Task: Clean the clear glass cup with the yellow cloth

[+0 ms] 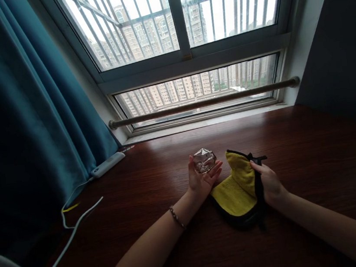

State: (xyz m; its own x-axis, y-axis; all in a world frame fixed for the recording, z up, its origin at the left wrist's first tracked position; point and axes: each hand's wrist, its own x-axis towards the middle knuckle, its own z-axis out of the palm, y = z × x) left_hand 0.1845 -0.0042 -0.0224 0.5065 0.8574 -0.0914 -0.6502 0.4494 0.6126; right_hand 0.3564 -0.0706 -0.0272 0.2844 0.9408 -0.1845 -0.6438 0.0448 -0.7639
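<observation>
My left hand point(201, 182) is turned palm up, with a clear, faceted glass object point(204, 160) resting in it between thumb and fingers. Whether this is a cup or another glass piece, I cannot tell. A bracelet point(176, 217) circles the left wrist. To the right, my right hand point(272, 184) grips a yellow cloth with black edging point(238, 193) by its dark right side. The cloth is partly folded, its upper part raised and its lower part hanging close to the table. The glass and the cloth are apart.
A dark red-brown wooden table point(155, 162) spreads below both hands. On the left lie a white power strip point(108, 164) and white cables point(70, 239), beside a blue curtain point(58, 101). A metal rail point(205, 102) crosses in front of the barred window point(147, 28).
</observation>
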